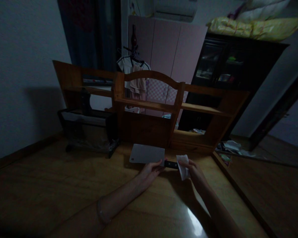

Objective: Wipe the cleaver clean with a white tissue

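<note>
A cleaver (147, 154) with a broad pale blade and a black riveted handle is held in front of me, blade to the left. My left hand (152, 170) grips the lower edge of the blade near the handle, thumb on its face. At the handle's right end, my right hand (190, 167) is closed on a white tissue (183, 167), which wraps over the end of the handle. The fingers behind the tissue are partly hidden.
The wooden tabletop (109, 188) carries a wooden shelf unit (149, 127) along its back. At the left stands a black rack (89, 129) with clear plastic on it. Beyond are a pink wardrobe (164, 49) and a dark cabinet (213, 62). The table's raised edge (235, 188) runs along the right.
</note>
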Demonstrator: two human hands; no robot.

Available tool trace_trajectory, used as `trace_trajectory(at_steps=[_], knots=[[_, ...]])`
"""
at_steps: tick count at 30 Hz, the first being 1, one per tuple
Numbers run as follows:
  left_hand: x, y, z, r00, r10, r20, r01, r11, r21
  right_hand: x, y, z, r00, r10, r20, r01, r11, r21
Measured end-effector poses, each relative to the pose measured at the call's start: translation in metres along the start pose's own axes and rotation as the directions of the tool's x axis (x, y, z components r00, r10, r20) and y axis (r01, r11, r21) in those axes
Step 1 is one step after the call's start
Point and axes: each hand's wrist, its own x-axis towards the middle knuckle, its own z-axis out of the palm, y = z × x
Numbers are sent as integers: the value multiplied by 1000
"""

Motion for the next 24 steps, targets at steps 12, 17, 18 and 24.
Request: trace_trajectory(at_steps=[12,17,18,24], knots=[[-9,-9,6,986,127,-104,-115,986,118,-10,-9,9,1000,15,5,-14,985,-173],[-12,-11,11,987,105,-121,-80,977,195,-24,-16,29,994,105,21,-94,953,-289],[-13,-10,11,985,106,-134,-74,973,221,-27,-18,32,993,117,12,-108,948,-299],[-23,3,18,970,181,-163,-46,792,608,-44,-45,38,982,179,-54,-187,948,-258]])
